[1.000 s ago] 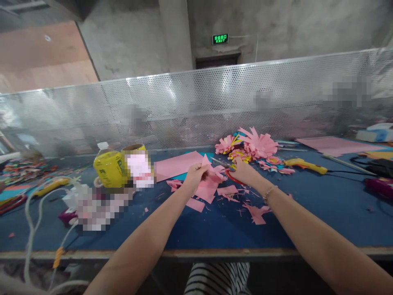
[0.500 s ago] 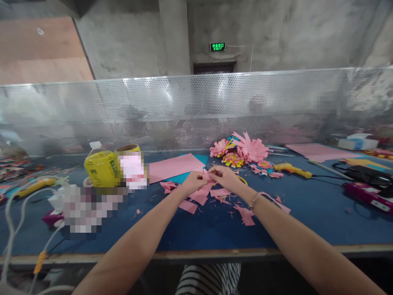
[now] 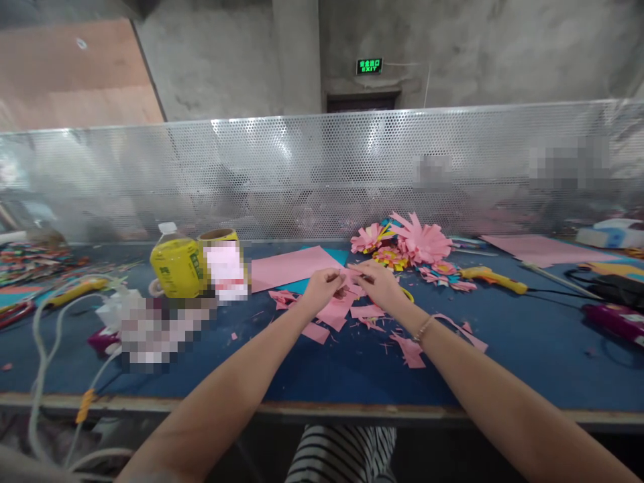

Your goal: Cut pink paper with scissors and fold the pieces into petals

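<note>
My left hand [image 3: 323, 290] and my right hand [image 3: 376, 283] meet over the middle of the table, fingertips pinched round a small piece of pink paper [image 3: 347, 276]. The fingers cover most of that piece, so its shape is unclear. Beneath and around the hands lie pink paper scraps [image 3: 336, 310], some cut into strips. Behind my left hand, a large pink sheet [image 3: 289, 266] rests partly over a blue sheet [image 3: 338, 255]. Beyond my right hand stands a cluster of pink paper flowers [image 3: 421, 239] with yellow and blue ones among them.
A yellow-labelled bottle [image 3: 177, 268], a tape roll [image 3: 219, 235] and a propped phone [image 3: 225, 268] stand left. Yellow glue guns lie left [image 3: 80, 292] and right [image 3: 496, 279], with cables. A perforated metal screen [image 3: 302, 178] runs along the back.
The whole view has shifted, so things sit a little farther right in the picture. My hands are slightly farther apart, still pinching the pink paper over the scraps.
</note>
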`<state>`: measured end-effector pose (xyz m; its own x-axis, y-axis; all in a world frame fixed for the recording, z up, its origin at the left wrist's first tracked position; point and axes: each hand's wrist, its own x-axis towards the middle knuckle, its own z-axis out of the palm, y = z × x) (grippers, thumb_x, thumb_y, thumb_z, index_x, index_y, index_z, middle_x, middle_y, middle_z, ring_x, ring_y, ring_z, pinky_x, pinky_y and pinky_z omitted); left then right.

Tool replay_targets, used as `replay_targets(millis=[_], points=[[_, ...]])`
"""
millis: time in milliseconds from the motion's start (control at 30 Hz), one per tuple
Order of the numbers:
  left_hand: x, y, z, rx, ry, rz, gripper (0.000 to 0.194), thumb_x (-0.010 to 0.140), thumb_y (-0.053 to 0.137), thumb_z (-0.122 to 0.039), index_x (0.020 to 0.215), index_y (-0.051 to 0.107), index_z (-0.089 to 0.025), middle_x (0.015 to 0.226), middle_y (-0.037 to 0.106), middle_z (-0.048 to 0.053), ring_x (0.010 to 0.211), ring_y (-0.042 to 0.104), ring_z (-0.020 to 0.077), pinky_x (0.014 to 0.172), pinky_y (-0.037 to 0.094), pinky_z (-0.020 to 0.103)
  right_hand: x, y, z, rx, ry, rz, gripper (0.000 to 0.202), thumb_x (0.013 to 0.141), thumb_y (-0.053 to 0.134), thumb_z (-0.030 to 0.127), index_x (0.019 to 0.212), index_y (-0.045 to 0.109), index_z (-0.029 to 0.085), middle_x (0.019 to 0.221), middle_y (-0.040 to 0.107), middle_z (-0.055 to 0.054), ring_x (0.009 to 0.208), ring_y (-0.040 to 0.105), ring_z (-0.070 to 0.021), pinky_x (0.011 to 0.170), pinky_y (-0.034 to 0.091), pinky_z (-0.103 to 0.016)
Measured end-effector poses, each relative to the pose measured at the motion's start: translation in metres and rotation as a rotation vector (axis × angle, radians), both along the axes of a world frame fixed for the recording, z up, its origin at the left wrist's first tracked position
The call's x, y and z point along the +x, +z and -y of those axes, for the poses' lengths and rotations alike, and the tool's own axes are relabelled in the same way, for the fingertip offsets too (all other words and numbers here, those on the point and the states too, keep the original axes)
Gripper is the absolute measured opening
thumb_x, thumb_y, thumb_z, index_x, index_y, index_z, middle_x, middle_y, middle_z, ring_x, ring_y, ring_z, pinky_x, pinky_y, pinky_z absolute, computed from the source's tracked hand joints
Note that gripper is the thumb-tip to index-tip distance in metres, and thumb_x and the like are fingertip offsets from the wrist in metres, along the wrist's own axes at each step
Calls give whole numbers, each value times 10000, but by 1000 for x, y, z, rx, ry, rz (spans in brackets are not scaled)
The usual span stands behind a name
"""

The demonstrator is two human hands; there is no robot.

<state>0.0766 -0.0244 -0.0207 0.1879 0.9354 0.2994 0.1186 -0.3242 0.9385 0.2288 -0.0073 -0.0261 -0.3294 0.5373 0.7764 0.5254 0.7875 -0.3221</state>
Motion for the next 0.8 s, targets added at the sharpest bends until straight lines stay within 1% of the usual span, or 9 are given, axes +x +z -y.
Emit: replay_targets(millis=[100, 167, 267, 367, 467, 567, 700, 800], points=[[1, 2, 2, -77, -7, 96, 227, 638, 548, -324, 563, 447, -135, 517, 536, -7, 431, 500, 75, 481, 434, 228, -1, 1, 3, 53, -11, -6, 236, 719, 495, 135, 921, 613, 170, 838, 605, -69, 798, 545, -155, 714, 442, -292], [1, 2, 2, -100, -19, 146, 253, 616, 568, -338, 539, 439, -134, 491, 499, -18, 461, 511, 84, 508, 442, 241, -1, 3, 5, 75, -18, -22, 205, 719, 506, 149, 887, 621, 173, 833, 613, -67, 793, 550, -155, 711, 446, -291], [1, -1, 0, -60, -16, 209, 312, 591, 585, -368, 476, 412, -135, 453, 416, -35, 508, 504, 90, 555, 444, 247, -2, 5, 9, 72, -30, -53, 160, 727, 512, 185, 835, 629, 180, 801, 633, -56, 758, 567, -152, 692, 453, -285], [0, -3, -2, 17, 22, 220, 331, 593, 579, -378, 443, 411, -134, 440, 376, -36, 493, 449, 77, 547, 427, 239, -3, 6, 12, 23, -40, -75, 154, 739, 501, 199, 811, 636, 182, 771, 653, -47, 712, 585, -147, 663, 462, -275], [0, -4, -2, 62, 50, 215, 270, 608, 565, -352, 490, 481, -125, 471, 404, -29, 492, 430, 74, 530, 408, 232, -3, 5, 12, -3, -30, -65, 159, 737, 496, 185, 809, 638, 185, 778, 663, -41, 718, 598, -149, 663, 468, -274], [1, -2, 0, 61, 53, 239, 214, 606, 566, -325, 561, 539, -118, 502, 431, -25, 497, 436, 75, 537, 409, 239, -4, 4, 12, 33, -18, -40, 181, 743, 480, 173, 843, 630, 189, 827, 661, -44, 766, 599, -154, 693, 469, -284], [2, -1, 2, 15, 27, 336, 203, 584, 585, -299, 522, 529, -114, 473, 407, -32, 478, 420, 72, 550, 422, 255, -4, 3, 13, 103, -31, -60, 174, 752, 470, 188, 840, 621, 189, 838, 656, -46, 787, 593, -153, 716, 467, -293], [2, -2, 2, 16, 14, 394, 203, 578, 596, -290, 500, 525, -116, 472, 413, -26, 483, 420, 74, 544, 421, 252, -4, 3, 14, 105, -48, -95, 145, 746, 485, 207, 819, 609, 193, 795, 648, -36, 740, 590, -145, 673, 477, -279]])
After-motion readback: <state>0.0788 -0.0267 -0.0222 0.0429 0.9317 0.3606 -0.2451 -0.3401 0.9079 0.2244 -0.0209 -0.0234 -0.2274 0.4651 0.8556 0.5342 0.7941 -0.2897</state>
